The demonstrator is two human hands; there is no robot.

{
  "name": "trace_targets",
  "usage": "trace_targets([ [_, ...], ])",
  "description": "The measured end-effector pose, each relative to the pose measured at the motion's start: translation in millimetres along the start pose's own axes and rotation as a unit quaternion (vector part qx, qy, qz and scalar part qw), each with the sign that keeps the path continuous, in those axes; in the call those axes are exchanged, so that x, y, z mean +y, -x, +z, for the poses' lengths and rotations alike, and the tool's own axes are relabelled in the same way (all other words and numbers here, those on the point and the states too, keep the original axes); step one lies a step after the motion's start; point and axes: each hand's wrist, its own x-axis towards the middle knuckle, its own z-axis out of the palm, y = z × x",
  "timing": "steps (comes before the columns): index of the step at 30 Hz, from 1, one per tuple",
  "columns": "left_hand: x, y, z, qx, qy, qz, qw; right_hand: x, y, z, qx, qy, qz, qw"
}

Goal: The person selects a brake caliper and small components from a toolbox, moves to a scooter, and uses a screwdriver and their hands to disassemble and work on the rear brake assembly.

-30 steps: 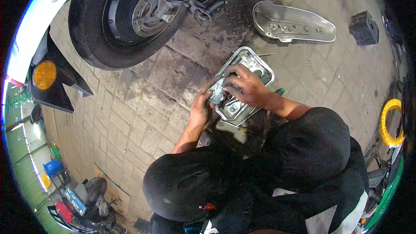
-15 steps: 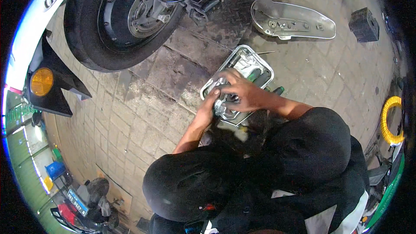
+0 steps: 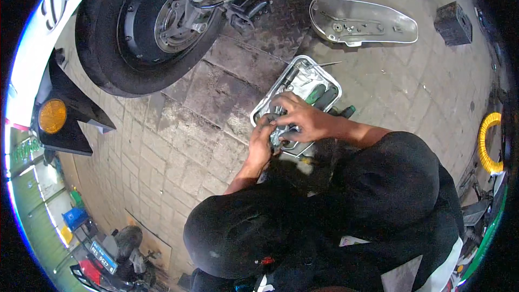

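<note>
Over the near end of a silvery metal tray (image 3: pixel 336 84), my two hands meet around a small shiny metal part (image 3: pixel 276 137). My left hand (image 3: pixel 260 145) grips it from the left, fingers curled. My right hand (image 3: pixel 304 119) reaches in from the right, its fingers bent down onto the same part. Fingers cover most of it, so its kind cannot be made out. Behind my right hand, a green-handled tool (image 3: pixel 315 94) lies in the tray beside dark handles (image 3: pixel 327 98). A thin metal rod (image 3: pixel 328 64) sticks out over the tray's far rim.
A scooter's rear wheel (image 3: pixel 100 54) stands at the far left, near a black panel with an orange reflector (image 3: pixel 52 116). Beyond the tray lie a silvery elongated cover (image 3: pixel 378 17) and a black block (image 3: pixel 453 24). A yellow ring (image 3: pixel 486 146) is at right; a motorcycle (image 3: pixel 127 246) stands lower left.
My left thumb, stretched upward before, is now bent in toward the part. My right fingers have shifted slightly on it. The view has moved a little; the tray stays put.
</note>
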Motion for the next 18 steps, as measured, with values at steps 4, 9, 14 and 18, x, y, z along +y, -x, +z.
trace_targets([
  [4, -7, -2, -1, -0.007, -0.021, 0.001, 1.0, 8, 5, 11, 0.027, 0.013, -0.024, 0.999],
  [9, 10, 10, 5, -0.048, 0.061, -0.061, 0.995, 1, 8, -6, -0.032, -0.161, -0.048, 0.985],
  [14, 17, 11, -2, -0.117, 0.077, -0.046, 0.989, -14, -3, -31, -0.03, -0.076, -0.081, 0.993],
  [18, 11, 5, 1, -0.135, -0.028, 0.087, 0.987, -7, -1, -25, 0.007, -0.006, -0.05, 0.999],
])
